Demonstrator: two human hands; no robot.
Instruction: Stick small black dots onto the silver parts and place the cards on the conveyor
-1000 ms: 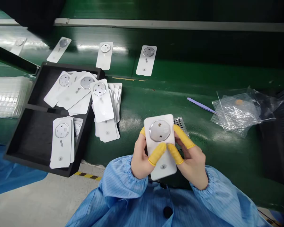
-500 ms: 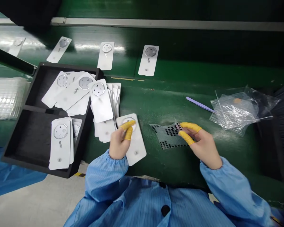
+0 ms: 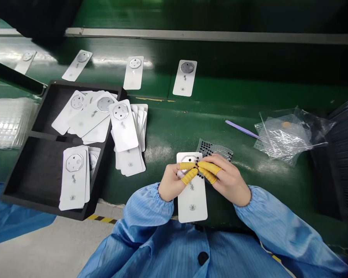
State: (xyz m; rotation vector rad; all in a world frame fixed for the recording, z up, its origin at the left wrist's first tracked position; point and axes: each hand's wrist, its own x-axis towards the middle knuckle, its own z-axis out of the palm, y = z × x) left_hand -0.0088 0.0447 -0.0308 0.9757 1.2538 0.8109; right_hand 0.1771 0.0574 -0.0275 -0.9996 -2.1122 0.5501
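A white panel (image 3: 192,200) with an octagonal ring near its top lies in front of me on the green surface. Over that ring, my left hand (image 3: 175,179) and my right hand (image 3: 226,177) meet, yellow covers on their fingertips. The right fingers grip the clear sheet of black dots (image 3: 216,148), which stretches away behind them. My left thumb and finger are pinched at the sheet's near edge; what lies between them is too small to make out.
A black tray (image 3: 26,170) with white panels stands at left, beside more stacked panels (image 3: 130,162). Several panels lie farther back. Purple tweezers (image 3: 242,129) touch crumpled clear bags (image 3: 284,135) at right. Clear trays (image 3: 8,123) are at far left.
My left hand has moved right, and the white panel now lies more centrally and straighter. My right hand has come left with the dotted sheet, so both hands' fingertips meet.
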